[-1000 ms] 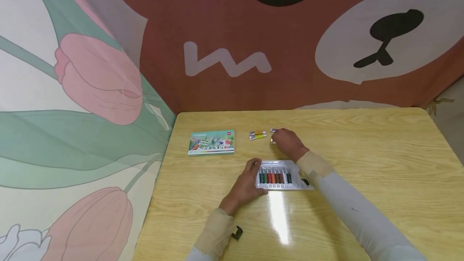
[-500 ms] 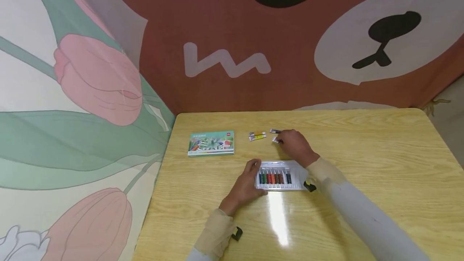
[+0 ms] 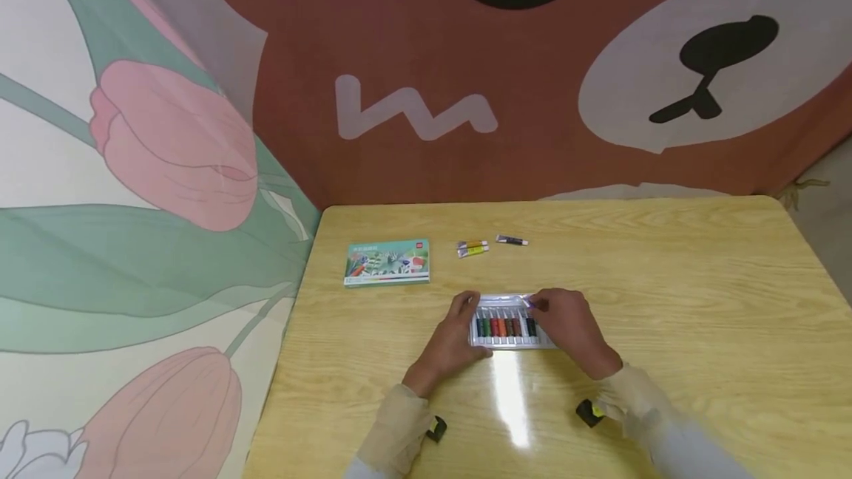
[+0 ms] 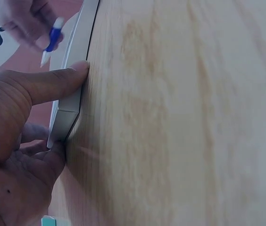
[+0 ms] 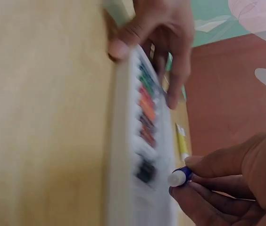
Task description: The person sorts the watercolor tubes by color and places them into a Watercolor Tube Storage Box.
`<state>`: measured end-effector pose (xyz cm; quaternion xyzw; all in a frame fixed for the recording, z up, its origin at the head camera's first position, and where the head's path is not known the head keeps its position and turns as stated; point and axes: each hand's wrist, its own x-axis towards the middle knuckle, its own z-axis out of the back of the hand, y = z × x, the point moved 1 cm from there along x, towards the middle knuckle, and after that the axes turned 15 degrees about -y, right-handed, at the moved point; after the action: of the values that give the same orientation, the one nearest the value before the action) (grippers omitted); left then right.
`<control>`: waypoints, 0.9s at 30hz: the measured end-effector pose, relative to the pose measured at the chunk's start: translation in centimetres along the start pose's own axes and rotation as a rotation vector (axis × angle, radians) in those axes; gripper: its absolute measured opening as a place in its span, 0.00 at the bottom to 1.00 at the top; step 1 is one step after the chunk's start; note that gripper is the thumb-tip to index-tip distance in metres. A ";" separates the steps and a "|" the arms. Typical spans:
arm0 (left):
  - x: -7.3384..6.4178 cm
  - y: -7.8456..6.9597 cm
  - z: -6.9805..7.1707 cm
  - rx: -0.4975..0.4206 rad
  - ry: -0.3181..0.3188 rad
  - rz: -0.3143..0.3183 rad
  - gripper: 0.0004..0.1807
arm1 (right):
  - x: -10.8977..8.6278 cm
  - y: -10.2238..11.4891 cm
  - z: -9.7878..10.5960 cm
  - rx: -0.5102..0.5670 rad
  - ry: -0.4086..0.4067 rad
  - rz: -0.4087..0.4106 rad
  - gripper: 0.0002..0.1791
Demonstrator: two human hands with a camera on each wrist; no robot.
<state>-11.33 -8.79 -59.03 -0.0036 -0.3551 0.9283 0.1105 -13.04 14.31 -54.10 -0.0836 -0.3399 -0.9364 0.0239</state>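
Observation:
A white plastic tray point(image 3: 495, 300) of small paint tubes lies on the wooden table, its tubes in a row of green, red, orange, brown and dark colours. My left hand point(image 3: 444, 342) grips the tray's left end, thumb on the near edge and fingers at the far one. Over the right part of the tray, my right hand point(image 3: 572, 324) pinches a blue paint tube point(image 5: 188, 173) with a white cap between thumb and fingers. In the left wrist view this blue tube point(image 4: 54, 35) is held above the tray, tilted. The right hand covers the tray's right end in the head view.
Behind the tray lie a yellow paint tube point(image 3: 474, 251), an orange-yellow one touching it, and a dark tube point(image 3: 512, 240) to their right. A teal printed box point(image 3: 387, 263) sits at the back left. Printed cloth point(image 3: 413, 168) hangs behind the table point(image 3: 699, 301).
My right hand has picked up the blue tube from beside the dark one and brought it back toward me, over the tray. The left hand keeps its grip in place.

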 end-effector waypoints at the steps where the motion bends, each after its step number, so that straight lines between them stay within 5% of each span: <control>1: 0.0 0.0 0.0 0.001 0.002 -0.001 0.60 | -0.4 -0.1 -0.1 -0.006 -0.006 -0.004 0.10; 13: 0.1 0.1 -0.1 0.012 -0.006 -0.009 0.60 | -1.8 -0.6 -1.0 -0.037 -0.032 -0.087 0.10; 27: 0.2 0.0 -0.1 0.005 0.000 0.007 0.60 | -2.1 -0.9 -1.3 -0.041 -0.053 -0.041 0.06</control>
<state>-11.49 -8.68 -59.03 -0.0045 -0.3529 0.9295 0.1074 -11.25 14.13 -56.04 -0.1021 -0.3227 -0.9410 -0.0061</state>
